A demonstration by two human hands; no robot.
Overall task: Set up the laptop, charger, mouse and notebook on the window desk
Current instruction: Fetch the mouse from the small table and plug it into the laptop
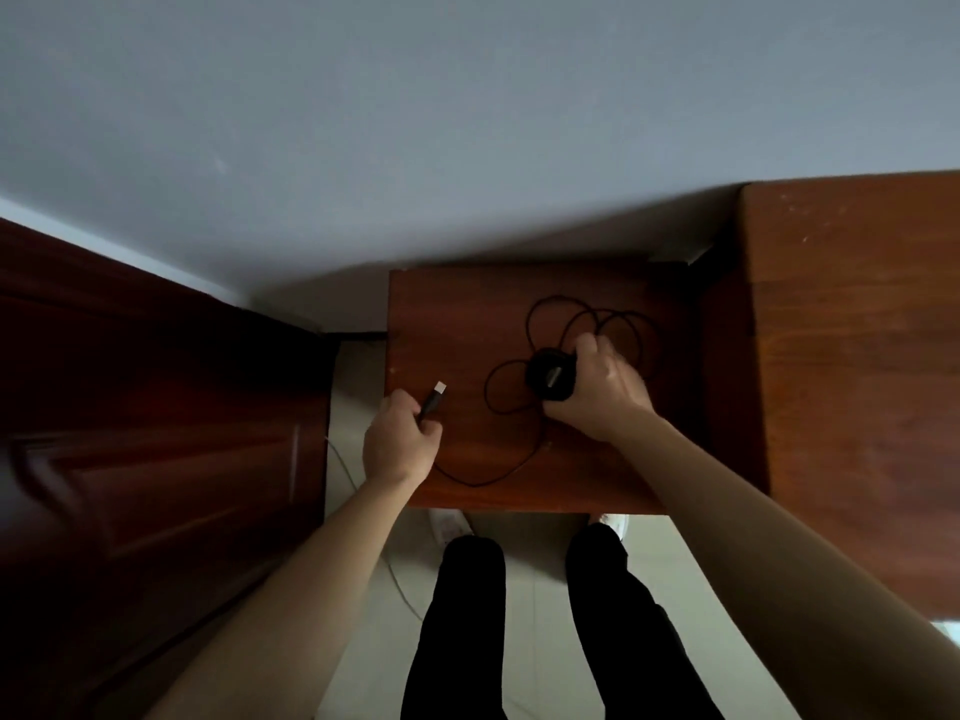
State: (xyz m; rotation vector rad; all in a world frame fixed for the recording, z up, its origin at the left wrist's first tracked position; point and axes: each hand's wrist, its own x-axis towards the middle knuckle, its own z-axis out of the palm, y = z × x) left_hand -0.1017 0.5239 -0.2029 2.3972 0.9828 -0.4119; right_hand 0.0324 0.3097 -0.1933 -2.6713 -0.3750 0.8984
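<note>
Fingers of the right hand (pixel 597 389) clasp the black mouse (pixel 551 375) on the bench (pixel 467 324); left hand (pixel 400 439) fingers pinch its USB plug (pixel 432 400).

The mouse (pixel 551 375) is black, with a paler grey strip down its middle, and its cable (pixel 511 472) is black too, ending in a USB plug (pixel 440 388) of pale silver. The small table (pixel 467 324) is reddish-brown wood with a faint straight grain. The taller cabinet (pixel 852 356) on the right is a lighter orange-brown, flecked with small pale marks near its top. The door (pixel 156 433) is dark mahogany red. The wall (pixel 415 122) is plain blue-grey, the floor tiles (pixel 540 641) pale cream, and the trousers (pixel 457 631) black.
</note>
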